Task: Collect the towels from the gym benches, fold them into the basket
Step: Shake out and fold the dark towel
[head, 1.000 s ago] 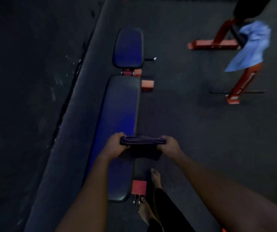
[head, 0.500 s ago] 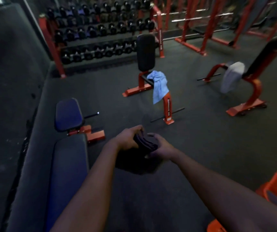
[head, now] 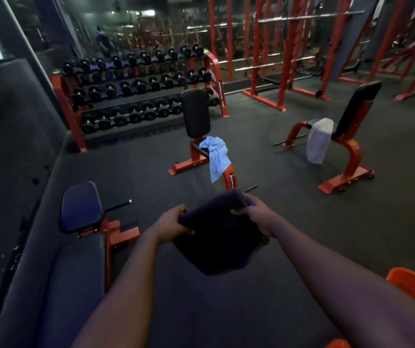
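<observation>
Both hands up front, mid-air over dark floor [head: 301, 222]. L hand [head: 173, 222] clamped on left edge of folded dark purple towel [head: 216, 237], R hand [head: 256, 212] clamped on its upper right edge; towel hangs btwn them. Light blue towel [head: 216, 156] draped on red upright bench [head: 196, 114] ahead. Grey-white towel [head: 319, 139] draped on red bench [head: 351, 146] at right. Orange basket [head: 414, 285] bottom right, partly cut off. Blue flat bench [head: 81, 204] at left.
</observation>
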